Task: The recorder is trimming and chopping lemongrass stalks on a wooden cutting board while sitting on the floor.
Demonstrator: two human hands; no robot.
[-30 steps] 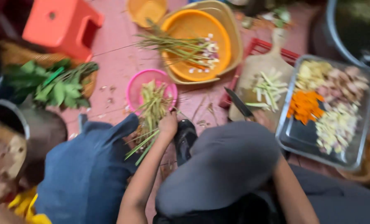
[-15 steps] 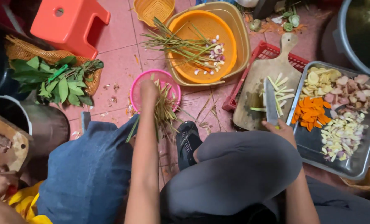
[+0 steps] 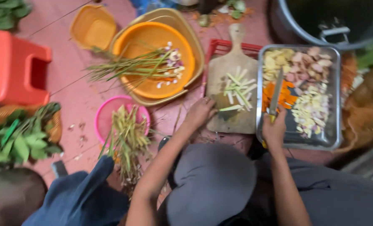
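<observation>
My left hand (image 3: pixel 199 113) rests at the left edge of a wooden cutting board (image 3: pixel 228 71), fingers touching a cut lemongrass piece (image 3: pixel 230 108). More pale green lemongrass pieces (image 3: pixel 238 87) lie on the board. My right hand (image 3: pixel 274 130) grips a knife (image 3: pixel 275 95), its blade pointing away over a metal tray (image 3: pixel 335 138) of chopped orange, yellow and pale vegetables. A pink bowl (image 3: pixel 105 115) with green trimmings (image 3: pixel 128 142) sits to the left of my left arm.
An orange basin (image 3: pixel 153 35) with long lemongrass stalks (image 3: pixel 132 69) sits inside a tan basin. A small yellow basket (image 3: pixel 92 26), a red stool (image 3: pixel 15 69), leafy greens (image 3: pixel 19 140), a large grey pot (image 3: pixel 320 21) and a red crate (image 3: pixel 226 44) under the board surround me.
My left hand left the pink bowl, dropping the trimmings there, and moved right to the cutting board. My right hand shifted the knife from the board to above the tray.
</observation>
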